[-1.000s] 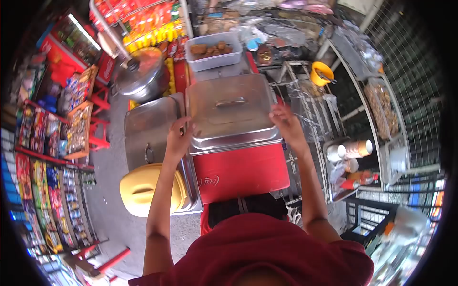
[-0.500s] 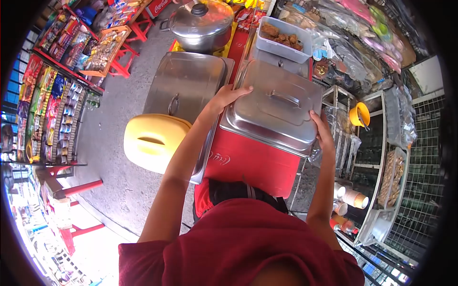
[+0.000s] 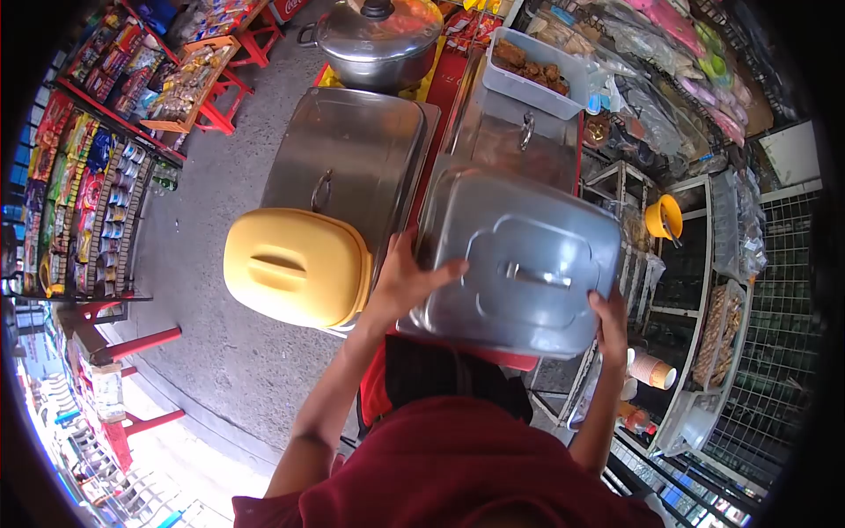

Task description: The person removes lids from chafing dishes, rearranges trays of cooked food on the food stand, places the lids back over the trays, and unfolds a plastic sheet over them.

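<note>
A stainless steel lidded food pan is between my hands, close in front of my body. My left hand grips its left side, the thumb lying over the lid's edge. On the right side, my right hand holds the edge with the thumb on top; its other fingers are mostly hidden. The lid has a small metal handle. Left of my left hand sits a yellow oval lidded container, resting on a wide steel lidded pan. Behind the held pan lies another steel lid with a ring-like handle.
At the back stand a large lidded pot and a clear plastic box of browned food. A yellow cup and stacked paper cups are on the right-hand racks. Snack racks line the left.
Both hands have brought the lidded food pan towards my body and slightly right. More of the steel lid behind it now shows, while the red surface in front is mostly covered.
</note>
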The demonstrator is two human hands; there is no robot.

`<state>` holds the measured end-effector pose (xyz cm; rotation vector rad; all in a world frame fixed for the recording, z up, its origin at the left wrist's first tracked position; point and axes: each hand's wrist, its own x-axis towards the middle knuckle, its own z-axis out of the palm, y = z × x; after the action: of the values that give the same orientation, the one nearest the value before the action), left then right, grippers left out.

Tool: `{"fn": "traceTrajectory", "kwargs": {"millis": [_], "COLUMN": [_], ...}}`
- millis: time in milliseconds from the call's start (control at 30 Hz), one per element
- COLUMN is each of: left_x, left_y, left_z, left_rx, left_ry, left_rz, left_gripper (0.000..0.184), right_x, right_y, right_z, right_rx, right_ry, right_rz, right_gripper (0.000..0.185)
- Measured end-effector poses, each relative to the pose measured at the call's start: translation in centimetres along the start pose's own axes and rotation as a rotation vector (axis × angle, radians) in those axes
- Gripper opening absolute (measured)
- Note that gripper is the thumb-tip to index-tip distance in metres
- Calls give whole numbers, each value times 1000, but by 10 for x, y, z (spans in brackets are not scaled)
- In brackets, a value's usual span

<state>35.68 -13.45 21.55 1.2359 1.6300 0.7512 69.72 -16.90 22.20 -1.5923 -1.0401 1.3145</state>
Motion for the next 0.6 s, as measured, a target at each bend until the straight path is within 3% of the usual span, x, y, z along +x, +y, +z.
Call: {"fn": "traceTrajectory", "kwargs": {"millis": [67, 233, 300, 600], "left_x": [-22, -59, -70, -104], "left_y": [-8, -39, -51, -109], "left_z": [-2, -6, -5, 2], "left_rx": [89, -25, -153, -117], "left_ry": [-12, -208, -321, -421], "left_rz": [8, -109, -164, -216], "left_gripper": [99, 94, 90, 97], "right_x": [-23, -73, -91, -139], "right_y": [6, 36, 42, 102], "right_z": [2, 8, 10, 10], "right_rx": [-1, 27, 138, 190], "right_ry": [-4, 8, 33, 35], "right_rz": [13, 78, 220, 423], "right_gripper": [70, 83, 90, 105]}}
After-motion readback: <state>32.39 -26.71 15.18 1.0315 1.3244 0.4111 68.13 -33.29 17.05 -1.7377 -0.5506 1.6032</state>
